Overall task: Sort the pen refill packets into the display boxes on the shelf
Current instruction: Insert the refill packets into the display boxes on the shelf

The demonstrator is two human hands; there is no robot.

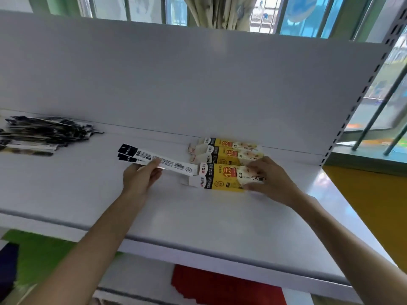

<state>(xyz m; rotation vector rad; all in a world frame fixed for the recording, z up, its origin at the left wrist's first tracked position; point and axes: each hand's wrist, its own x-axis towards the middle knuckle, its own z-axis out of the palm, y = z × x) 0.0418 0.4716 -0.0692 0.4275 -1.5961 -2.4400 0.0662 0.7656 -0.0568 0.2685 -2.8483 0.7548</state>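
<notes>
Closest in, both forearms reach over the front lip of the white shelf [198,219], so there's plenty of room to work. The left hand [141,179] is pinching what looks like two long black-and-white refill packets [158,161] about halfway along, thumb on top and fingers underneath. Their far ends sit right at the open end of the nearest display box [222,177]. The right hand [271,181] has its fingers curled round the other end of that yellow box, pinning it to the shelf. If I were doing this bit, I'd keep that box clamped so it can't scoot away, line the packets up dead straight with its long axis, then slide them in flat rather than at an angle, since thin card like that will probably buckle or snag on the flap. Just behind are two more display boxes [229,154], side by side and touching, so don't bump them. Further back on the left is the loose pile of packets [44,133] waiting to be sorted, with the back panel [176,73] beyond.
</notes>
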